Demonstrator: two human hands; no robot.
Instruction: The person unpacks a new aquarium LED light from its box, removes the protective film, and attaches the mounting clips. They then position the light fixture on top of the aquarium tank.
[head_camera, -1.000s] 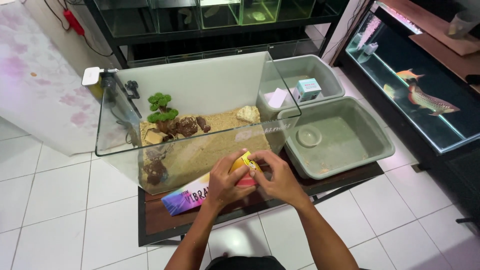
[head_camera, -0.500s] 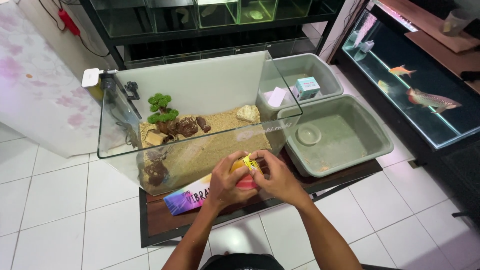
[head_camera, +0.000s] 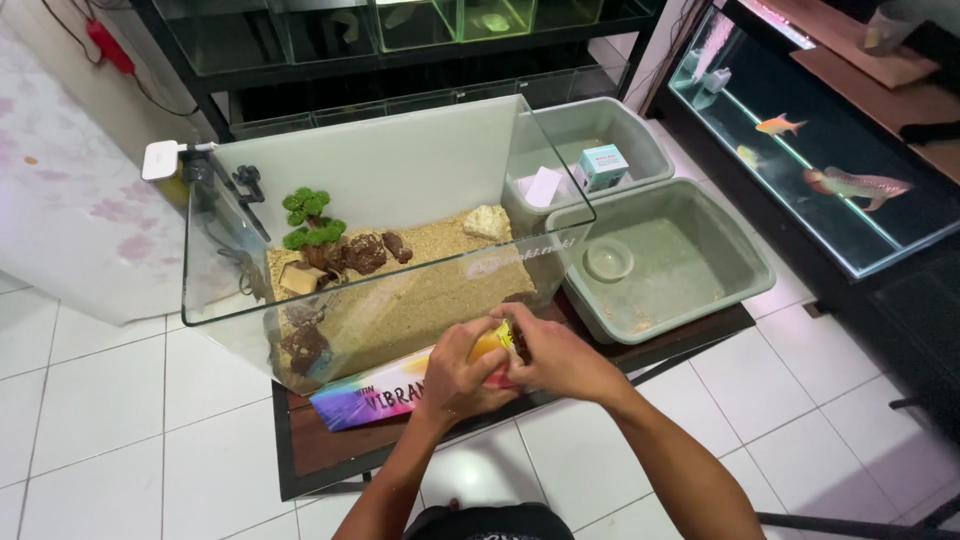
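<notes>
2 hands meet at lower centre of the frame: the left hand (head_camera: 455, 375) wraps a yellow jar (head_camera: 487, 347), the right hand (head_camera: 560, 358) clasps its top. Just above stands the glass tank (head_camera: 400, 180) with sand; a rainbow box (head_camera: 370, 400) lies on the counter (head_camera: 330, 450).

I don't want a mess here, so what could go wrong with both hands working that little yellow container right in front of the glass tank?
If the yellow container pops open suddenly between the left hand and right hand, its contents might spill onto the rainbow box. A jerk forward could also knock a hand against the glass tank.
</notes>
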